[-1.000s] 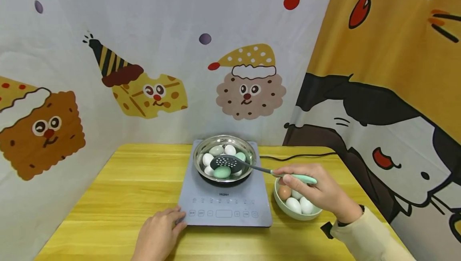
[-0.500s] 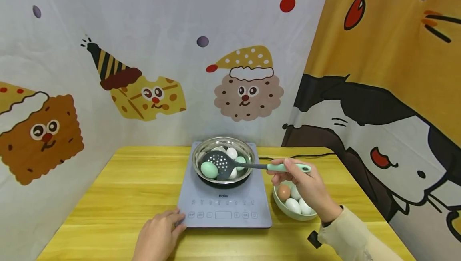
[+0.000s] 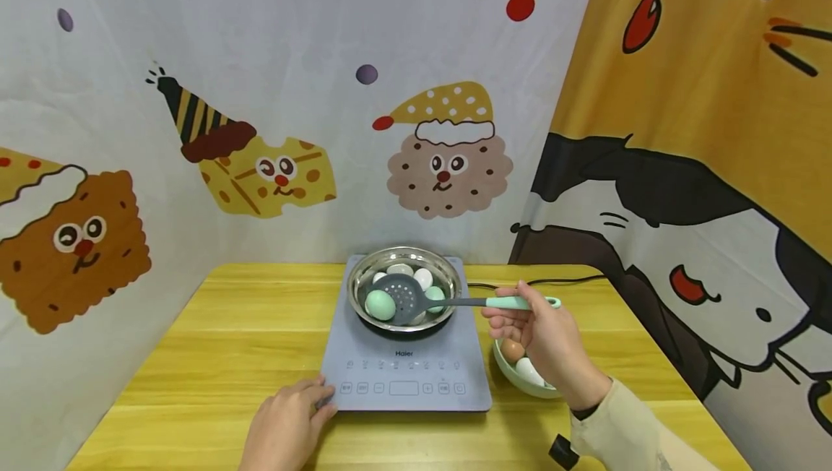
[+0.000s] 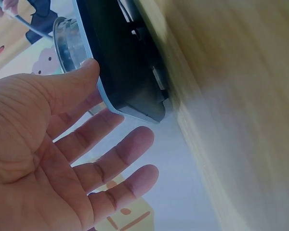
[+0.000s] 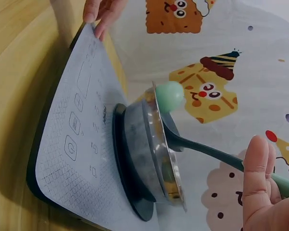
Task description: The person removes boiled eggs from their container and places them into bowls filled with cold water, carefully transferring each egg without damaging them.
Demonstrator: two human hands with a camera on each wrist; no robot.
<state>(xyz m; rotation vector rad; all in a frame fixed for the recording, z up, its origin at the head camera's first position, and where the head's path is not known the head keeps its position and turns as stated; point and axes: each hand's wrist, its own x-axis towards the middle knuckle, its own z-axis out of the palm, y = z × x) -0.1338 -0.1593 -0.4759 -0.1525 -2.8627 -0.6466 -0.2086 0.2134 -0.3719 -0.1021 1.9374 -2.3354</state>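
My right hand (image 3: 549,330) holds the mint handle of a slotted skimmer (image 3: 404,296), thumb on top. The skimmer's dark perforated head is over a steel pan (image 3: 365,269). At the left side of the head sits a green egg (image 3: 380,305), which shows above the pan's rim in the right wrist view. Several white and green eggs lie in the pan, partly hidden by the skimmer. At the front left corner of the induction cooktop (image 3: 403,373), my left hand (image 3: 286,420) touches the edge with its thumb and index finger, the other fingers loosely extended.
Right of the cooktop stands a pale green bowl (image 3: 513,377) with brown and white eggs, partly behind my right hand. A black cord (image 3: 565,281) runs along the back of the wooden table (image 3: 188,348). A cartoon-printed curtain (image 3: 292,59) hangs behind.
My right hand has moved left and turned the skimmer. The green egg, formerly in front of the skimmer head, now sits at its left side. The left hand stays in place.
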